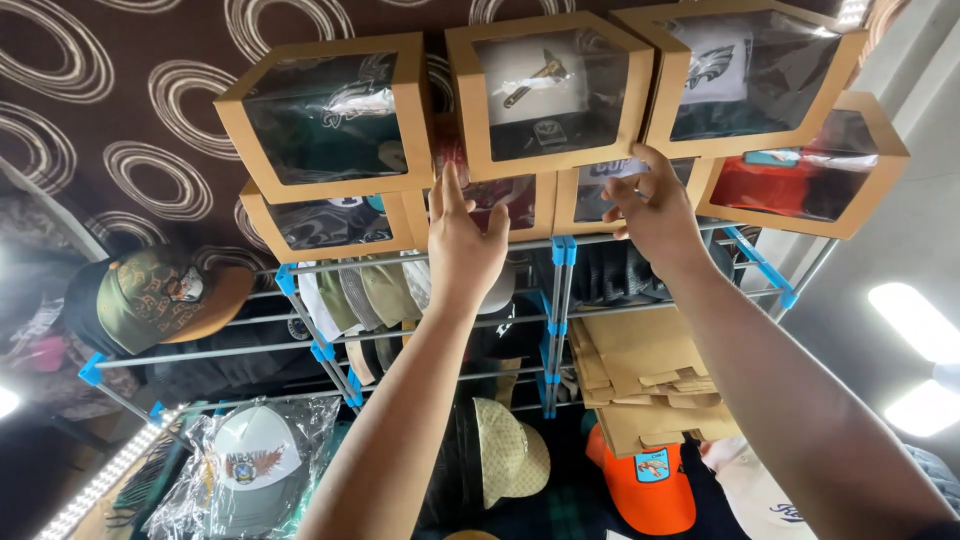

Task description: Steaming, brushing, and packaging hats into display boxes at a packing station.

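Reaching up with both hands to the middle kraft window box [548, 92] sitting on the top tier of boxes over the metal rack [560, 300]. Left hand [462, 240] is open, fingers straight, palm bracing just under the box's lower edge and gripping nothing. Right hand [655, 205] is half curled, fingertips touching the bottom right corner, probably to steady it from below. Neighbouring left box [330, 115] and right box [745, 75] are sitting tight beside it, windows facing out so the caps are showing. Flat cartons [640, 375] are lying stacked on a lower shelf
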